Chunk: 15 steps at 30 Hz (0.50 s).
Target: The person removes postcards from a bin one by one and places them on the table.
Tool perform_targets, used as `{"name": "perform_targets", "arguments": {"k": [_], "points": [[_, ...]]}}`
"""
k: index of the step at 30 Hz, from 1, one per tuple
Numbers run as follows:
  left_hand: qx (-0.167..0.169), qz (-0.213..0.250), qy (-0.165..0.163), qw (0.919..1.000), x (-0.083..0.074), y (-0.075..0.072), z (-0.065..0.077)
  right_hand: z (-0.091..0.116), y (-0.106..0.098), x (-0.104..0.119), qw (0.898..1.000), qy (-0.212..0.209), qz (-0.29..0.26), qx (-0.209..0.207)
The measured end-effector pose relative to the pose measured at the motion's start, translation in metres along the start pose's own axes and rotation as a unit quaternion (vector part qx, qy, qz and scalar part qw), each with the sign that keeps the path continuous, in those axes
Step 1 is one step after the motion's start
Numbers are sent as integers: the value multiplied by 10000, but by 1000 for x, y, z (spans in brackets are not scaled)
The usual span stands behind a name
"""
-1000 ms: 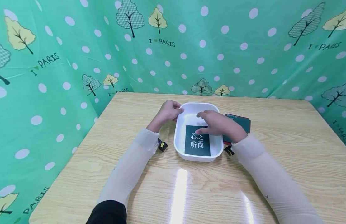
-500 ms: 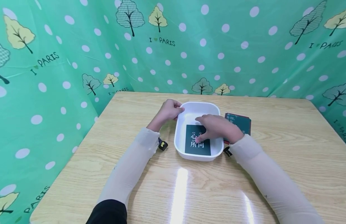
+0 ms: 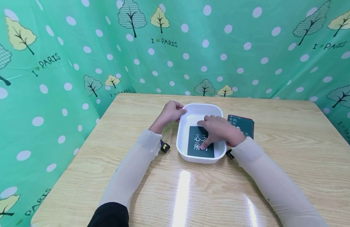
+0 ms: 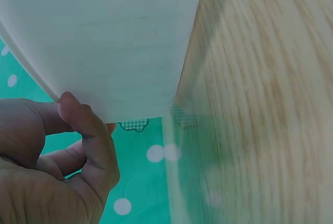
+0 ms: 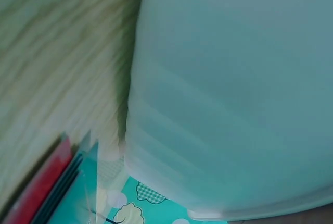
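Note:
A white plastic basin (image 3: 201, 160) stands on the table, with a dark green card (image 3: 194, 150) printed with white Chinese characters lying in its near half. My left hand (image 3: 170, 112) pinches the basin's far left rim; in the left wrist view, the thumb (image 4: 78, 112) lies at that rim. Reaching in over the right side, my right hand (image 3: 218, 129) has its thumb spread over the card's characters and its fingertips by the card's far edge. The right wrist view shows the basin's outer wall (image 5: 223, 88) but not this hand.
A stack of dark green cards (image 3: 245, 125) with red edges lies on the wooden table (image 3: 135, 119) close to the basin's right side. Green curtain (image 3: 175, 69) with dots and trees hangs behind and at the left.
My right hand has lowered toward the card, its thumb moving nearer over the characters. The card has shifted very slightly right. My left hand stays at the rim.

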<state>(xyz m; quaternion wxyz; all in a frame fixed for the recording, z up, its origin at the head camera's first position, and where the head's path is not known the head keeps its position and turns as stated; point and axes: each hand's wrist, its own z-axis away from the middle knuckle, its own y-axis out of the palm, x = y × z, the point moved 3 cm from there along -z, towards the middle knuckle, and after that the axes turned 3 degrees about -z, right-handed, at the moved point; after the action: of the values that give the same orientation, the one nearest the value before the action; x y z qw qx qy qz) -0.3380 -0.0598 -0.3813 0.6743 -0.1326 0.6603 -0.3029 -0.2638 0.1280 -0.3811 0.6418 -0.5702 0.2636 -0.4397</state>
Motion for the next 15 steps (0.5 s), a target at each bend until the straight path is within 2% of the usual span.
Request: {"name": "perform_targets", "arguments": {"k": [8,15], "points": [[-10,8,15,10000,1,0,0,1,-2,1,9999,-42,-105,-99],[-17,-30,-27,10000,1,0,0,2,-8,0,9981,-55,-558,-251]]}}
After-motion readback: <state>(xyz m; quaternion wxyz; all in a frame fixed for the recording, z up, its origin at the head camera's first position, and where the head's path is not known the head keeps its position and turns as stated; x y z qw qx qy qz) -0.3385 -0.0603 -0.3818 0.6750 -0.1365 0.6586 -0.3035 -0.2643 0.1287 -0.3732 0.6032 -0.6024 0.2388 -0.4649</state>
